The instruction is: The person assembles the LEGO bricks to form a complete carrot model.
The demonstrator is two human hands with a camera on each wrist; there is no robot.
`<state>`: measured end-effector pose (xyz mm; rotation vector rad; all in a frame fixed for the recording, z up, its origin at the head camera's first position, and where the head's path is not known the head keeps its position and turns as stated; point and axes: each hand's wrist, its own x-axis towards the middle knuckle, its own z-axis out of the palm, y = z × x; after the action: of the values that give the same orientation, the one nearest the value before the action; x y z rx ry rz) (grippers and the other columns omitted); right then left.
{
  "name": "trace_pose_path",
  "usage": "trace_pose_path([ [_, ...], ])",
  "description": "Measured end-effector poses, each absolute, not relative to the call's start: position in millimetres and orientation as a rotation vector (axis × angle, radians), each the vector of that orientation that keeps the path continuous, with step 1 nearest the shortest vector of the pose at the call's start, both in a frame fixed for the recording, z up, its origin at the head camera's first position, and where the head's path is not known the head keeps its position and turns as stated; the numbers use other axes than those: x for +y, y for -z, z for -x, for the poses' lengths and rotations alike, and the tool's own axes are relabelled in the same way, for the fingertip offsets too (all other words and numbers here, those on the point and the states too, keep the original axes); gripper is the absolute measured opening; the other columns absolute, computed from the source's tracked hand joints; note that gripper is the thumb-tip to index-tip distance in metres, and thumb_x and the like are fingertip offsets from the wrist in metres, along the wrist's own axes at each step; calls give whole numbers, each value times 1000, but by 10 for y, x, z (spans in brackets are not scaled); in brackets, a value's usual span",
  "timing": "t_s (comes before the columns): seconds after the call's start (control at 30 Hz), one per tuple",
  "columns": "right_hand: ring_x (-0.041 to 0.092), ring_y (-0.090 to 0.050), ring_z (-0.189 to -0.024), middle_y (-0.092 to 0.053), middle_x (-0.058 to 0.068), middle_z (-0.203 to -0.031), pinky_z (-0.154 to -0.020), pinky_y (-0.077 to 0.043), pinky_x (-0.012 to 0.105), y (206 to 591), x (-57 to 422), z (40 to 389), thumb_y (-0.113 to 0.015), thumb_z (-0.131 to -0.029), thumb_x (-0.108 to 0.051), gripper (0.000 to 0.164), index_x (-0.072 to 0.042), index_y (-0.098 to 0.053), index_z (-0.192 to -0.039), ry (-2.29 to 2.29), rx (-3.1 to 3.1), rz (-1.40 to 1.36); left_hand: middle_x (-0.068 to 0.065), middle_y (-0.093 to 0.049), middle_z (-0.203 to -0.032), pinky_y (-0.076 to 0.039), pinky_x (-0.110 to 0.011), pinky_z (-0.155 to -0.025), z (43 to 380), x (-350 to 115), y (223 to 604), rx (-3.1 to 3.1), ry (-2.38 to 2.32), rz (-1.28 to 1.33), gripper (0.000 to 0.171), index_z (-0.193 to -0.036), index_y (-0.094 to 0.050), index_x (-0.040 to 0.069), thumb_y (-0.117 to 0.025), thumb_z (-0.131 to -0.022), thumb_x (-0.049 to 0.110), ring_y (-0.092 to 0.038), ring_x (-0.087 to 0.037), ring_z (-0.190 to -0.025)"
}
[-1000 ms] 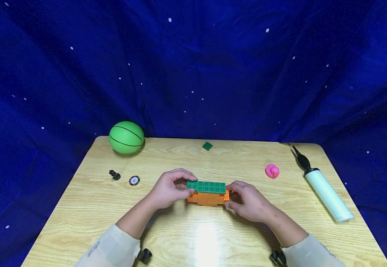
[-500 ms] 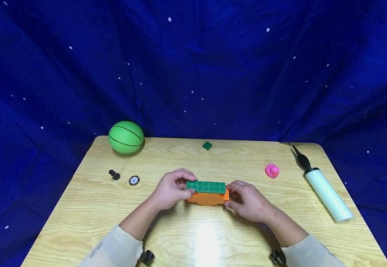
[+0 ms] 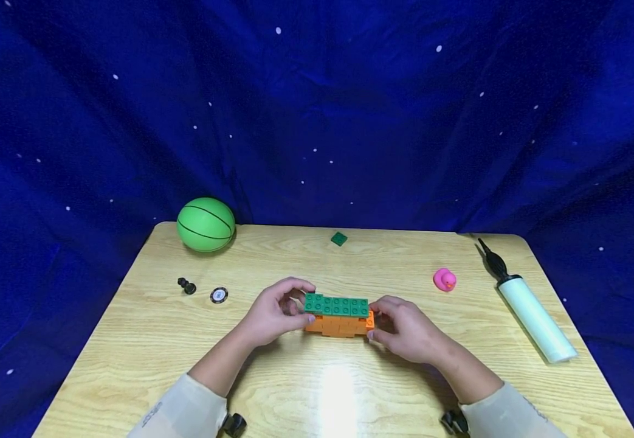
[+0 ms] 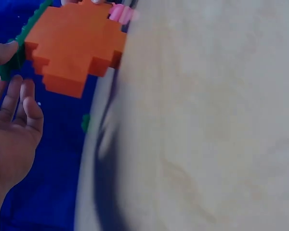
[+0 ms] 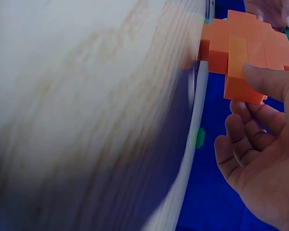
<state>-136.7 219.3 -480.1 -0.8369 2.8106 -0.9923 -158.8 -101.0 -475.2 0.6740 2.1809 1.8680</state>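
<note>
A build of orange toy bricks (image 3: 340, 327), stepped and narrowing toward the bottom, stands at the middle of the table with a row of green bricks (image 3: 341, 306) along its top. At the green row's left end, my left hand (image 3: 269, 313) has its thumb and index finger spread around the end brick. In the left wrist view the left thumb (image 4: 9, 48) overlaps that green brick (image 4: 14, 65). My right hand (image 3: 412, 331) pinches the orange brick at the build's right end. In the right wrist view the thumb lies on this orange brick (image 5: 238, 84), its other fingers curled below.
A loose green plate brick (image 3: 339, 238) lies at the table's back edge. On the left are a green ball (image 3: 206, 224), a black chess pawn (image 3: 187, 286) and a poker chip (image 3: 219, 295). A pink rubber duck (image 3: 445, 280) and a hand air pump (image 3: 535, 316) lie right.
The left thumb and index finger have spread apart and drawn slightly left off the green brick's top. The right hand keeps its hold and the brick build has stayed in place.
</note>
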Motion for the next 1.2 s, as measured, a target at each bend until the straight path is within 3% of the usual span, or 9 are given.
trace_pose_path([
  [0.17, 16, -63, -94, -66, -4, -113, -82, -56, 33, 4797, 2196, 1376, -80, -92, -18, 40, -3, -67, -127, 1009, 2799, 831, -15, -62, -108, -45, -26, -66, 1578, -1069, 4836, 2232, -1785, -585, 49, -125, -65, 16, -88, -82, 9, -51, -23, -76],
  [0.33, 16, -63, -91, -66, -5, -110, -80, -55, 33, 4787, 2195, 1393, -81, -90, -18, 40, -4, -68, -125, 1009, 2805, 840, -9, -62, -114, -51, -34, -80, 1591, -1081, 4910, 2244, -1735, -573, 55, -128, -63, 15, -90, -80, 10, -59, -34, -93],
  [0.47, 16, -64, -93, -66, -6, -110, -81, -55, 32, 4804, 2196, 1402, -81, -90, -18, 38, -5, -68, -123, 1024, 2789, 848, -6, -62, -114, -54, -40, -88, 1599, -1076, 4970, 2283, -1685, -607, 53, -126, -64, 11, -90, -80, 9, -62, -29, -99],
  [0.67, 18, -61, -87, -66, -6, -107, -76, -54, 32, 4805, 2222, 1444, -83, -89, -16, 37, -6, -69, -121, 1050, 2742, 892, -8, -64, -108, -55, -35, -84, 1600, -1044, 4978, 2333, -1651, -595, 45, -118, -67, 7, -90, -79, 7, -64, -27, -94],
  [0.87, 19, -63, -91, -67, -3, -109, -80, -55, 34, 4756, 2267, 1526, -86, -86, -12, 43, -6, -67, -124, 1026, 2668, 878, -7, -65, -105, -52, -30, -79, 1584, -1029, 4967, 2336, -1640, -564, 40, -115, -68, 7, -89, -80, 6, -62, -28, -93],
  [1.2, 15, -59, -88, -67, -2, -107, -75, -53, 30, 4699, 2219, 1702, -71, -92, 7, 39, -8, -67, -128, 987, 2700, 903, -8, -65, -106, -54, -29, -80, 1593, -1037, 4973, 2335, -1636, -568, 40, -114, -68, 7, -88, -80, 5, -62, -27, -92],
])
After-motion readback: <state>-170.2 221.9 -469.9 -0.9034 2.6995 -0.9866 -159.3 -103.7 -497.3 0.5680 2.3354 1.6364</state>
